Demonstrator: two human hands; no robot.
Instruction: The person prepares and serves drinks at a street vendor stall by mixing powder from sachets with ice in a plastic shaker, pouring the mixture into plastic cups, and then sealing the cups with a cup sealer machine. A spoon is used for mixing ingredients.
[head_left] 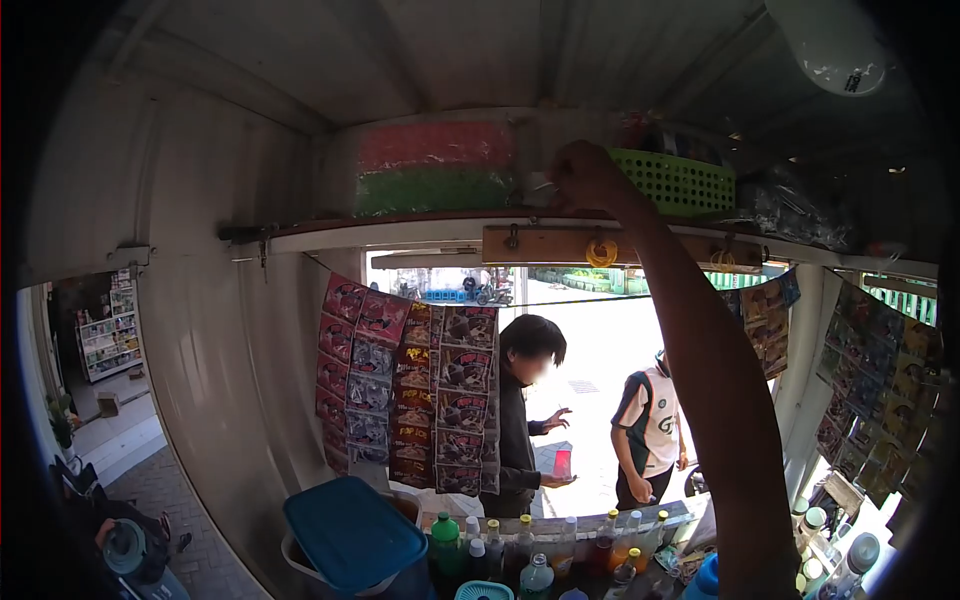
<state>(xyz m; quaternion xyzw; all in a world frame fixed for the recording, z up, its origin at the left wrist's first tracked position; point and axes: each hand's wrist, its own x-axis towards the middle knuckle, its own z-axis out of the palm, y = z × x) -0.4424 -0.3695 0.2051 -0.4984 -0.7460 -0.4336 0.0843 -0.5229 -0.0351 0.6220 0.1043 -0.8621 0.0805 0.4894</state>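
Note:
My right hand (588,176) is raised to the overhead shelf (420,226), its arm crossing the right half of the view. The fingers are curled near some pale, clear-looking material (537,188); what they grip is too dark to make out. Just right of the hand sits a green perforated basket (675,183) with packets in it. On its left lie plastic-wrapped packs, red (435,146) over green (430,190). My left hand is out of view.
Sachet strips (465,390) hang across the window opening. Outside, one person (515,430) holds a red cup (562,464); another person (645,425) stands nearby. Several bottles (536,577) line the counter beside a blue-lidded container (350,535). A rubber-band bundle (601,253) hangs below the shelf.

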